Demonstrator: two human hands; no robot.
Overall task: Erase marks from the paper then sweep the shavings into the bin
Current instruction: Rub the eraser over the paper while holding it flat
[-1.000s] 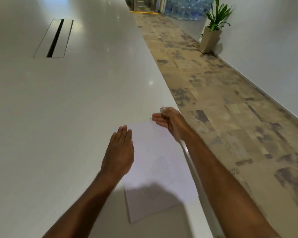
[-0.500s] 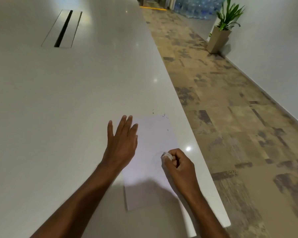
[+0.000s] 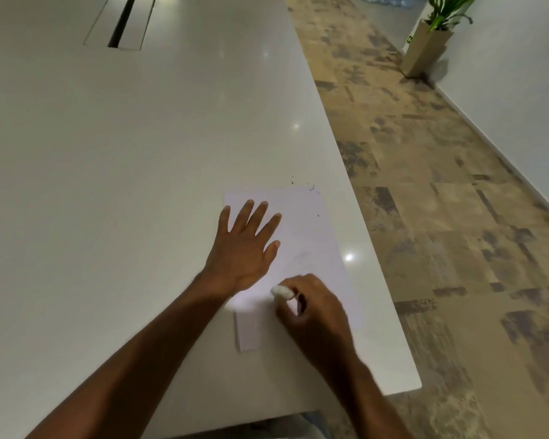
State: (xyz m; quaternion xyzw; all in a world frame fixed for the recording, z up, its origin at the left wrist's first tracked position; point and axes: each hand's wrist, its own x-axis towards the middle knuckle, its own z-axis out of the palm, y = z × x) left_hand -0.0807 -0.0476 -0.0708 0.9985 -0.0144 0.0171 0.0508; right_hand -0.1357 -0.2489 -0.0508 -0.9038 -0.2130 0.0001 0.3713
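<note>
the left hand [image 3: 244,248] now lies flat with fingers spread on the paper [image 3: 301,236], pinning it at mid-frame. the right hand [image 3: 314,315], up at the sheet's top corner a second ago, has come down to its lower part, pinching a white eraser [image 3: 281,292] against it, so erasing looks underway again. dark shavings [image 3: 311,187] sit by the top edge, unswept. no bin shows. the white table [image 3: 140,185] fills the left, patterned floor [image 3: 441,217] and a potted plant [image 3: 431,42] the right.

Two hands [image 3: 244,248], one paper [image 3: 308,236], one eraser [image 3: 281,291], one potted plant [image 3: 428,42].
</note>
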